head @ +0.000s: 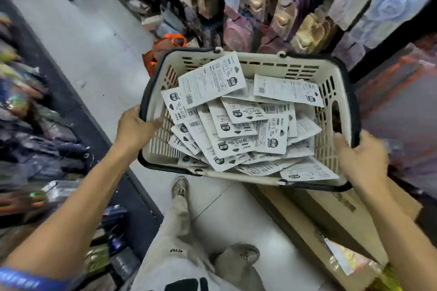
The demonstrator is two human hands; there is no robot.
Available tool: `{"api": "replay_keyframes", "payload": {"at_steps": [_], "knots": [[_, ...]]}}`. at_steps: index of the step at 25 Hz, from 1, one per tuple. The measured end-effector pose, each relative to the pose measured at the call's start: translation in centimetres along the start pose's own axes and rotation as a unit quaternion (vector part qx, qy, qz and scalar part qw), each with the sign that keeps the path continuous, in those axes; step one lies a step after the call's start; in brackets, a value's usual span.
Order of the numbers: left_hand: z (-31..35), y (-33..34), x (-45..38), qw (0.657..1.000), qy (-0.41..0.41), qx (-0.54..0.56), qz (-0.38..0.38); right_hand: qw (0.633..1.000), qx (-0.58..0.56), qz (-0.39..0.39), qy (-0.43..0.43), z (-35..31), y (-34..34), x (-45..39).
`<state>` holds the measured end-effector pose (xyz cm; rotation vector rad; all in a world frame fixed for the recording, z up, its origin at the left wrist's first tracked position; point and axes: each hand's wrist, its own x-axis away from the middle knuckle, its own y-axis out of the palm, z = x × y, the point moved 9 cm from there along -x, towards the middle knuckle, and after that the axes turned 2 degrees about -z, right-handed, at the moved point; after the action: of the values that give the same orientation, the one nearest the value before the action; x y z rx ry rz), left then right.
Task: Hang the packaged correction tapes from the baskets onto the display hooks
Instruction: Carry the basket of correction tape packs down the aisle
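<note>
Holding the cream plastic basket with black rim [260, 58] mid-frame, my left hand [134, 125] and right hand [361, 160] grip its sides. White flat correction tape packs [238, 130] fill it.

Worn on the head, wide-angle, looking steeply down and forward from close above at a basket [335, 73] mid-frame, floor [89, 38] at upper left, legs below.

We see a narrow shop aisle: pale tiled floor [99, 38], dark shelving [78, 111] left, packed hanging display rack [272, 7] right, cardboard boxes [331, 215] on floor.
</note>
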<state>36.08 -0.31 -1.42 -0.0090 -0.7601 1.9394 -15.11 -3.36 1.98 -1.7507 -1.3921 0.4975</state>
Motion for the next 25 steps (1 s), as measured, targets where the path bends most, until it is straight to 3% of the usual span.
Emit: {"api": "replay_keyframes", "payload": {"at_steps": [4,7,13,20,25], "knots": [[-6.5,-11.9,-9.4,0.993,-0.071,0.019,0.090,0.992,0.052,-0.057,-0.100,-17.3,13.0,-7.0],[-8.9,-18.7,-17.4,0.988,-0.095,0.043,0.114,0.984,0.070,-0.075,-0.146,-28.7,21.2,-11.3],[-8.9,-33.7,-36.0,0.973,-0.113,0.052,0.193,0.973,0.038,-0.125,-0.191,-52.2,37.3,-20.1],[-10.3,-44.9,-58.6,0.942,-0.164,0.107,0.274,0.941,0.042,-0.207,-0.264,-78.4,59.3,-33.8],[-9.4,-55.8,-74.6,0.924,-0.185,0.110,0.315,0.923,0.056,-0.234,-0.299,-99.3,71.1,-41.2]]}}
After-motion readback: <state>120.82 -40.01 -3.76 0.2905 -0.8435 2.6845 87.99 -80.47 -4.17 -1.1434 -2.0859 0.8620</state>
